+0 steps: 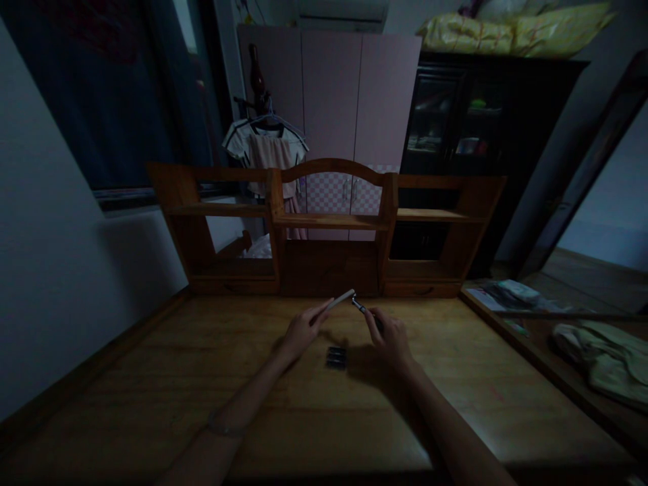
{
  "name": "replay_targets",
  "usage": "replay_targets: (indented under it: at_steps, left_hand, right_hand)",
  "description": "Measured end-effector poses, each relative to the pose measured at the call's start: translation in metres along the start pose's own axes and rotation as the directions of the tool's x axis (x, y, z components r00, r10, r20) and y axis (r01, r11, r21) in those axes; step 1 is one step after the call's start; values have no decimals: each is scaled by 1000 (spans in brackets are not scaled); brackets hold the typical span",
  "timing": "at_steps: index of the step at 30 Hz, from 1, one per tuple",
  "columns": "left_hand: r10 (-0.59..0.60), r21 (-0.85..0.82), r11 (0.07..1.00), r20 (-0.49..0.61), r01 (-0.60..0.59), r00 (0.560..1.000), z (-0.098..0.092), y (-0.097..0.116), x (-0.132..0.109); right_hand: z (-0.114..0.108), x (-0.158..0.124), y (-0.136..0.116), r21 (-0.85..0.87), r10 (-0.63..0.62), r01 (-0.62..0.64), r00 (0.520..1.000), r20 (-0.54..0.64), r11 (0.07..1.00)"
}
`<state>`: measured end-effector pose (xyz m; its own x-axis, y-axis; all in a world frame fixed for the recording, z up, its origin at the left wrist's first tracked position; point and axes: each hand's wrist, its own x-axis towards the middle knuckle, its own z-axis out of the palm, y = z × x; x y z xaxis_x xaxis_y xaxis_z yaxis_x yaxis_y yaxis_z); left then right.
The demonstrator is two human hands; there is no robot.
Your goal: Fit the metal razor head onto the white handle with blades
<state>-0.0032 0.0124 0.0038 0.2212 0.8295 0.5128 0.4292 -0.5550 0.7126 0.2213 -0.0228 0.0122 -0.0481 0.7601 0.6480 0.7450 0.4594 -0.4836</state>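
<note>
Desk edges (526, 356) leave both hands (304, 329) (393, 337) ample sideways room.

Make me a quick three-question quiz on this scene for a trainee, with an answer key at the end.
1. Which hand holds the shiny-tipped tool?
2. True or false: the small dark item lies on the wooden tabletop.
3. Where is the far end of the pale stick in the left hand?
A. Flat on the tabletop
B. Close to the tool's shiny tip
C. Inside a drawer

Key:
1. The right hand
2. True
3. B
</note>
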Motion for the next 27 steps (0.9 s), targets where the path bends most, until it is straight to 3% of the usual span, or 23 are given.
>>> replay_targets:
  at_steps: [7,27]
  left_hand:
    - [18,3,1000,-57,-18,998,-4,-1,2]
    - [3,-24,1000,16,-3,1000,1,-2,1]
  right_hand:
    - [1,0,1,7,12,-12,1000,20,1000]
    - [-1,0,-3,14,12,-12,1000,25,1000]
